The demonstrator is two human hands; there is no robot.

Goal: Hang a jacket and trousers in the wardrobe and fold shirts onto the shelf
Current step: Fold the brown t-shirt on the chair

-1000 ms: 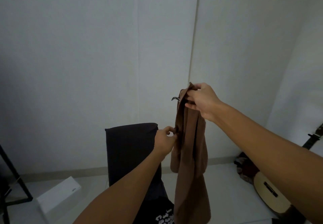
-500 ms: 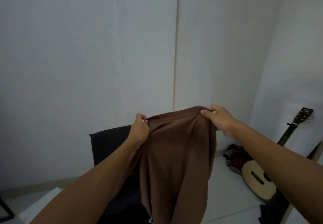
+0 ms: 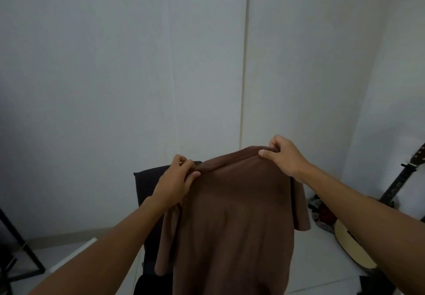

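A brown shirt [image 3: 232, 221] hangs spread in the air before a dark chair [image 3: 147, 184], held up by both outstretched arms. The left hand [image 3: 174, 184] pinches one shoulder of it, fingers curled; the right hand [image 3: 284, 156] grips the other, slightly higher.
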